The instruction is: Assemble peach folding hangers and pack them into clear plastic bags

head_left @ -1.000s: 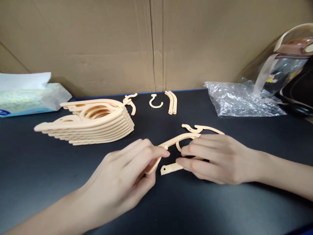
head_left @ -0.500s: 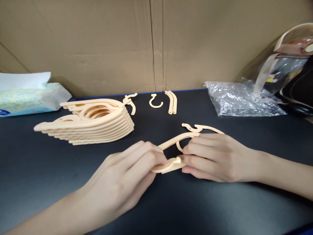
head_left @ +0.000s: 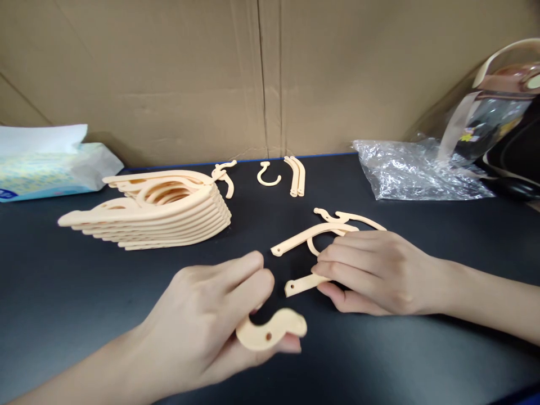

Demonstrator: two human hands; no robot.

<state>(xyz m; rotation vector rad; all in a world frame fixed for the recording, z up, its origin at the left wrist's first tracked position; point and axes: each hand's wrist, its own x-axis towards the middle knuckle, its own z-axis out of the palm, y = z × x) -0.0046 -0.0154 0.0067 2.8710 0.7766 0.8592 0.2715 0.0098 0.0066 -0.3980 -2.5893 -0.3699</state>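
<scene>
My left hand (head_left: 211, 320) is closed on a peach plastic hook piece (head_left: 270, 332) with a small hole, held just above the black table (head_left: 84, 292). My right hand (head_left: 375, 273) pinches a thin peach hanger arm (head_left: 301, 284) whose holed end points left. A second curved hanger arm (head_left: 312, 235) passes under the right fingers, its free end toward the left hand. Another loose peach piece (head_left: 350, 217) lies just behind the right hand.
A stack of folded peach hangers (head_left: 156, 216) sits at the left. Spare parts, a hook (head_left: 268, 174) and two arms (head_left: 296, 175), lie by the cardboard wall (head_left: 261, 79). A tissue pack (head_left: 42, 163) is far left; crumpled clear plastic (head_left: 413, 171) and a bag (head_left: 502, 112) are right.
My left hand has pulled back toward me with the hook piece, away from the two arm ends it met half a second ago. The right hand stays on the arms.
</scene>
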